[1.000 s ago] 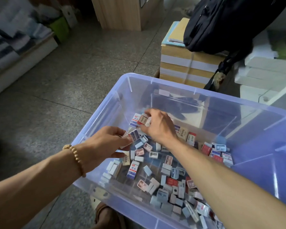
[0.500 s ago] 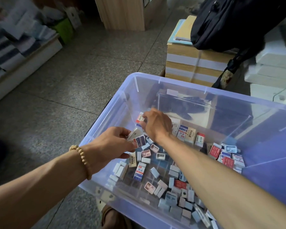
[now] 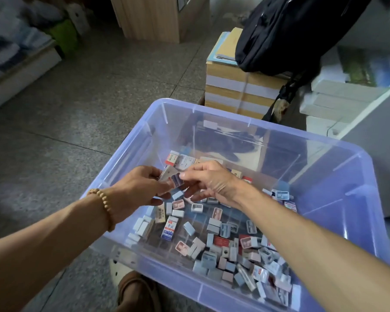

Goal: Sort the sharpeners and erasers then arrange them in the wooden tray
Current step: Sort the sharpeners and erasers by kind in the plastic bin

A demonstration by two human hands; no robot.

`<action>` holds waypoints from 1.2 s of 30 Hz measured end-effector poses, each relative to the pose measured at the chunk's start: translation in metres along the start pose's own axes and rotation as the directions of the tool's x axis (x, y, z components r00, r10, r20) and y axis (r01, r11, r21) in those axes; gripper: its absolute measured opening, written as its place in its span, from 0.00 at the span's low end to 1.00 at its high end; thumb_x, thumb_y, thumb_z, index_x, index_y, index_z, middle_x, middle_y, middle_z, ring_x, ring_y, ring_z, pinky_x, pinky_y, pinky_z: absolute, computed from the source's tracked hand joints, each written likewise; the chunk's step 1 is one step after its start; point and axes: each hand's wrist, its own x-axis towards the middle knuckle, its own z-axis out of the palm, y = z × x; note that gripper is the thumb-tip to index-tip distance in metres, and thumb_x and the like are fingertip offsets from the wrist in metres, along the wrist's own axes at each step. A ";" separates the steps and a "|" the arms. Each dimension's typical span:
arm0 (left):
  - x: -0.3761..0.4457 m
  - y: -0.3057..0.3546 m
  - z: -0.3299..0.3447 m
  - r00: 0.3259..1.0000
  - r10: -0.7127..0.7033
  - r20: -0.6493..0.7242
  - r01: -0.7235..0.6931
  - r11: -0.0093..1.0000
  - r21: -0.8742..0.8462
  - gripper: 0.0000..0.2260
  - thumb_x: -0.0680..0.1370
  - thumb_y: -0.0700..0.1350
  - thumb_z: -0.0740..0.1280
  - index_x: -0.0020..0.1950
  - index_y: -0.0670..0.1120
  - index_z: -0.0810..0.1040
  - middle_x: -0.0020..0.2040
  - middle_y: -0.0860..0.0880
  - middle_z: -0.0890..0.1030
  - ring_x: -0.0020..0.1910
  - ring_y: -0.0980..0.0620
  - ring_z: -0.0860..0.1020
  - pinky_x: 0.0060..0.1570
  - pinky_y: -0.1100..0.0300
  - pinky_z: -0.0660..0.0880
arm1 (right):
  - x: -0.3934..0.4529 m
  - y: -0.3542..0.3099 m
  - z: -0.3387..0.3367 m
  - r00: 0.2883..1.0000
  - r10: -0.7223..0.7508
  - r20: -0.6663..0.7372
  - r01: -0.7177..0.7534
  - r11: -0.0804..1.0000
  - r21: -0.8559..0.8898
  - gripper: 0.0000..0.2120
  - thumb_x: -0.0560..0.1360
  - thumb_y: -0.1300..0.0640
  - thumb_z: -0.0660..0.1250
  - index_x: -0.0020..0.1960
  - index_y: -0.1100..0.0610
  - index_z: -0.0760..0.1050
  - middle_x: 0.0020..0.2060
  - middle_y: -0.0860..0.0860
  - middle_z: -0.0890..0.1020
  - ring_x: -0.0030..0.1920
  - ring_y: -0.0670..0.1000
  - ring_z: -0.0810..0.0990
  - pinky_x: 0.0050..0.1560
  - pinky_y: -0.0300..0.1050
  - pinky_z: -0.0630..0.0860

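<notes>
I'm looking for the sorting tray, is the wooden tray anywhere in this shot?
No, only the clear plastic bin of erasers and sharpeners shows, with both hands over it.

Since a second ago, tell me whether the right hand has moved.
Yes. The right hand drew back from the bin's far wall toward the left hand, meeting it over the erasers.

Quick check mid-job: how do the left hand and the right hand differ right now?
The left hand wears a beaded bracelet at the wrist; the right hand has a bare wrist. The left hand grips a small stack of erasers; the right hand only pinches that stack's edge with thumb and fingertip. The left reaches in over the bin's near-left wall, the right from the near-right. Both hover above the loose pieces inside the clear plastic bin.
</notes>
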 end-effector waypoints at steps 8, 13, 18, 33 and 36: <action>0.005 0.001 0.000 0.995 -0.077 0.057 0.086 0.983 -0.164 0.11 0.81 0.46 0.65 0.52 0.38 0.80 0.40 0.45 0.85 0.37 0.51 0.83 0.43 0.56 0.78 | -0.007 0.006 -0.005 0.994 0.062 -0.086 -0.040 0.971 0.234 0.02 0.77 0.67 0.68 0.49 0.65 0.79 0.38 0.60 0.84 0.32 0.52 0.83 0.31 0.40 0.80; 0.008 -0.004 0.002 0.998 -0.065 0.010 0.065 0.997 -0.039 0.10 0.82 0.42 0.63 0.47 0.38 0.78 0.46 0.38 0.84 0.38 0.49 0.83 0.43 0.57 0.80 | 0.011 0.006 -0.018 0.914 0.050 -0.403 -0.044 0.999 0.025 0.04 0.77 0.63 0.69 0.45 0.64 0.81 0.34 0.58 0.84 0.32 0.52 0.84 0.34 0.41 0.81; 0.010 -0.006 0.001 0.996 -0.075 0.039 0.079 0.991 -0.106 0.09 0.80 0.40 0.65 0.50 0.34 0.78 0.47 0.35 0.83 0.44 0.43 0.85 0.44 0.58 0.82 | 0.061 0.004 -0.006 0.856 -0.034 -0.515 -0.117 0.959 -0.258 0.04 0.76 0.61 0.70 0.46 0.61 0.81 0.34 0.55 0.86 0.34 0.50 0.86 0.41 0.47 0.85; 0.017 -0.007 -0.003 0.997 -0.058 0.052 0.062 0.996 -0.062 0.05 0.80 0.39 0.66 0.52 0.37 0.79 0.46 0.39 0.84 0.41 0.49 0.83 0.42 0.59 0.80 | 0.068 0.023 0.010 0.870 -0.447 -0.208 0.058 0.511 -0.858 0.13 0.74 0.64 0.71 0.58 0.59 0.80 0.56 0.55 0.81 0.54 0.57 0.80 0.52 0.49 0.79; 0.017 -0.007 -0.002 0.994 -0.074 0.082 0.082 0.992 -0.096 0.06 0.80 0.38 0.66 0.53 0.37 0.79 0.46 0.40 0.83 0.42 0.48 0.82 0.44 0.58 0.79 | 0.070 0.025 0.010 0.857 -0.472 -0.206 0.042 0.464 -0.885 0.10 0.75 0.58 0.73 0.55 0.58 0.80 0.53 0.52 0.80 0.49 0.53 0.80 0.45 0.44 0.74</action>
